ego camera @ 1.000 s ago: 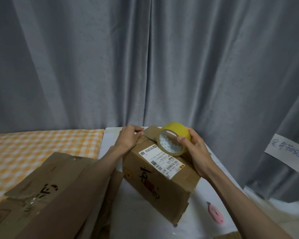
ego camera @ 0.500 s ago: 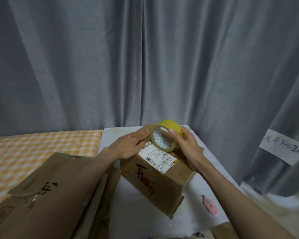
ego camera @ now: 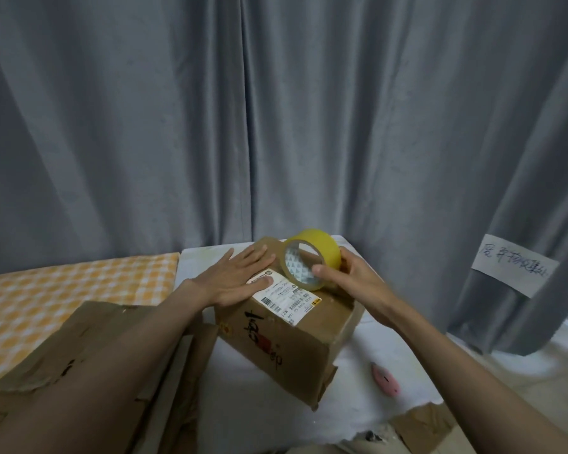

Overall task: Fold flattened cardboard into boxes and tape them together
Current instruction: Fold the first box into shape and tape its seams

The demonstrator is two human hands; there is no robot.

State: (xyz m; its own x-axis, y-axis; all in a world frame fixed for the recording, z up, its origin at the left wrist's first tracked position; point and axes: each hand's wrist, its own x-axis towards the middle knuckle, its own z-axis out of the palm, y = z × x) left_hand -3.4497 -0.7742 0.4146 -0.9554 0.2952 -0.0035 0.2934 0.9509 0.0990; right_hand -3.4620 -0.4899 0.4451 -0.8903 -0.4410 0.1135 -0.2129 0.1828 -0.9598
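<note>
Pressing flat on the top of the cardboard box [ego camera: 286, 326] with the left hand [ego camera: 240, 276], fingers straight and spread, thumb tip lying on the white shipping label [ego camera: 284, 298]. Gripping the yellow tape roll [ego camera: 310, 262] in the right hand [ego camera: 351, 283], thumb curling over the near rim, other fingers wrapping behind it. Standing the roll on edge on the far right part of the box top, open core facing the camera, touching the cardboard just right of the left hand's fingertips. Sitting skewed on the white bench [ego camera: 276, 404], the box is running its long axis from far-left to near-right, so any tape run probably needs pulling along that diagonal toward the near-right corner. Keeping the right hand nearer that corner, the left hand nearer the far-left end, acting as the anchor. Not showing a loose tape end clearly; possibly stuck down under the roll, cannot tell. Lying on the bench well right of the box and near the right forearm, a pink cutter [ego camera: 385, 377]. Stacking up at lower left under the left forearm, flattened cardboard [ego camera: 89, 335], beside the orange checked bed [ego camera: 63, 290]. Hanging behind everything, a grey curtain [ego camera: 276, 109].
</note>
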